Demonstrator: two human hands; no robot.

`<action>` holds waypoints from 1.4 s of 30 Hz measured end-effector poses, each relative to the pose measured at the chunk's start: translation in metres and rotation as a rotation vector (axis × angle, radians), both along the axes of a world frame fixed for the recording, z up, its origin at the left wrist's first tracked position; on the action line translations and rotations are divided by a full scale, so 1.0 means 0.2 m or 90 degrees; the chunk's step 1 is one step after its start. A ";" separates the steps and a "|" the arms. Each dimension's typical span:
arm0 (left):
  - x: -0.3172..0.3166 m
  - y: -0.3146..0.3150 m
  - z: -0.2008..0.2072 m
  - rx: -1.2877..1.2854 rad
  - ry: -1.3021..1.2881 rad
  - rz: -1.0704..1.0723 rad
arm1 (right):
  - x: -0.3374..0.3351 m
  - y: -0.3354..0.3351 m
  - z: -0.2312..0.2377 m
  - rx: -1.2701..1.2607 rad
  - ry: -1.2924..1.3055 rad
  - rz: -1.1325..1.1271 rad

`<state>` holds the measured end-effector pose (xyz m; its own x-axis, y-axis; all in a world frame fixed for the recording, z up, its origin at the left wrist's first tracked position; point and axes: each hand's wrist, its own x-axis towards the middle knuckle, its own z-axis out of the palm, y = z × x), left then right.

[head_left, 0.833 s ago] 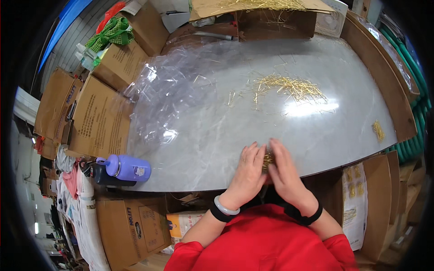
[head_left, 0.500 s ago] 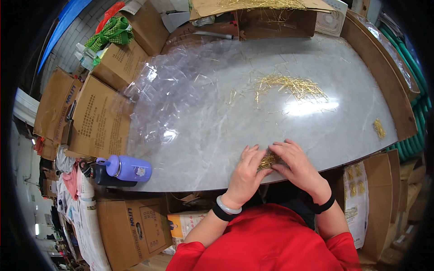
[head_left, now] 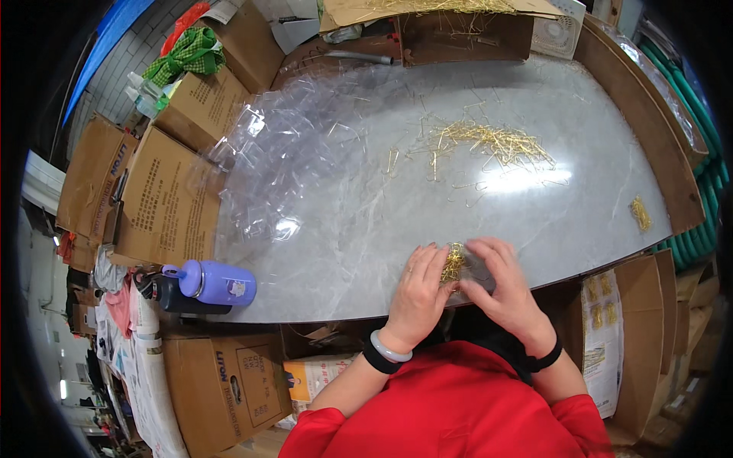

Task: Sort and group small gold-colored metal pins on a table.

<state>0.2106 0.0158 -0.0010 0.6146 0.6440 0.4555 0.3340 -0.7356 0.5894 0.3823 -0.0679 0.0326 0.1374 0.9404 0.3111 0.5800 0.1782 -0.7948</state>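
At the table's near edge lies a small bundle of gold wire hooks (head_left: 453, 262), between my two hands. Along its left side rest the fingers of my left hand (head_left: 420, 286), closed against the bundle, with the thumb at its near end. On the other side, my right hand (head_left: 510, 286) has thumb and fingers spread apart; its thumb tip is close to the bundle's near end. Farther up the table is a loose pile of gold wire hooks (head_left: 496, 145). One more small gold bundle (head_left: 640, 214) sits by the right edge.
Clear plastic pieces (head_left: 275, 160) are heaped on the left of the grey table (head_left: 343, 259). A purple bottle (head_left: 225, 283) lies at the near left corner. Cardboard boxes (head_left: 172, 202) stand along the left; a cardboard strip (head_left: 649, 122) borders the right. Another box (head_left: 466, 42) is at the back.
My right hand has opened away from the bundle, and its fingers have moved slightly right. More of the bundle shows now. My left hand remains beside it.
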 end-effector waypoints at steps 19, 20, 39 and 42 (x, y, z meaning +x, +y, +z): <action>-0.07 0.07 0.06 -0.049 0.062 -0.147 | 0.05 0.01 -0.01 -0.045 0.120 -0.022; -0.07 0.06 0.07 -0.049 0.064 -0.149 | 0.05 0.01 -0.01 -0.063 0.111 -0.002; -0.04 0.03 0.02 0.002 0.063 -0.094 | 0.08 0.09 0.01 -0.044 -0.230 0.029; -0.03 0.02 0.00 0.023 0.068 -0.075 | 0.04 0.06 0.02 -0.073 -0.090 -0.010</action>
<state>0.2039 0.0198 -0.0001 0.7314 0.5485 0.4052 0.3034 -0.7938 0.5271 0.3913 -0.0555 0.0366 0.1149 0.9688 0.2198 0.6894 0.0815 -0.7197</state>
